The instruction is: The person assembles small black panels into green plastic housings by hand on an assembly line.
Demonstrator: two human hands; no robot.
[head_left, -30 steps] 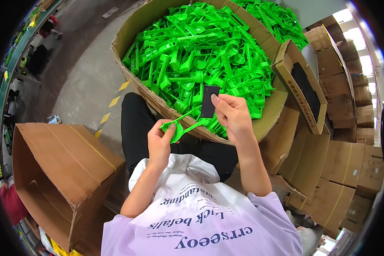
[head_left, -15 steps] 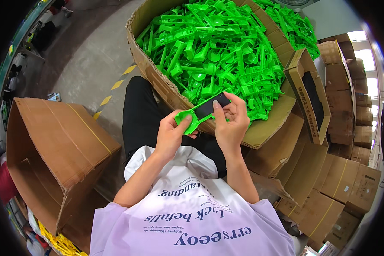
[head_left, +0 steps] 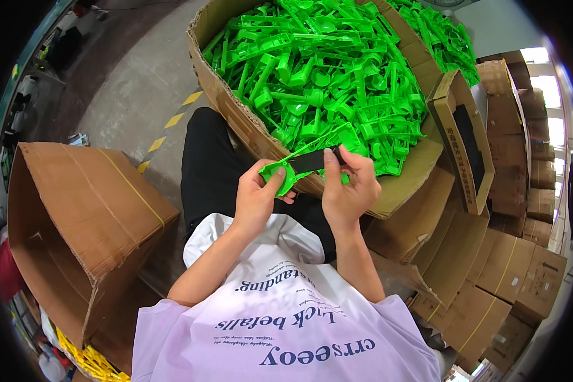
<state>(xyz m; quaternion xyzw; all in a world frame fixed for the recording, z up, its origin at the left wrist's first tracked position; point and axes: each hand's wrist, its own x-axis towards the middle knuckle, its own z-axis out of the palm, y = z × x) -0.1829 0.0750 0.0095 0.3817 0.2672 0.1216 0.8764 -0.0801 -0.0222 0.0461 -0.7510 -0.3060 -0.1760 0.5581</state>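
A bright green plastic part (head_left: 289, 178) with a round, dished end is gripped at that end by my left hand (head_left: 253, 198), thumb resting in the hollow. Across its longer section lies a flat black strip (head_left: 309, 162). My right hand (head_left: 350, 191) pinches the strip's far end, with the thumb on top and fingers behind. Just beyond both hands is a pile of similar green plastic parts (head_left: 325, 76), filling a large cardboard bin (head_left: 242, 130).
An open cardboard box (head_left: 102, 197) stands at my left, with yellow pieces (head_left: 86, 360) below it. To the right are a shallow open carton (head_left: 458, 140) holding something black and stacked cardboard boxes (head_left: 471, 318). Striped tape (head_left: 165, 130) marks the floor.
My right hand has moved slightly right and down, and its thumb has shifted along the black strip. The strip now tilts less. My left hand keeps its hold.
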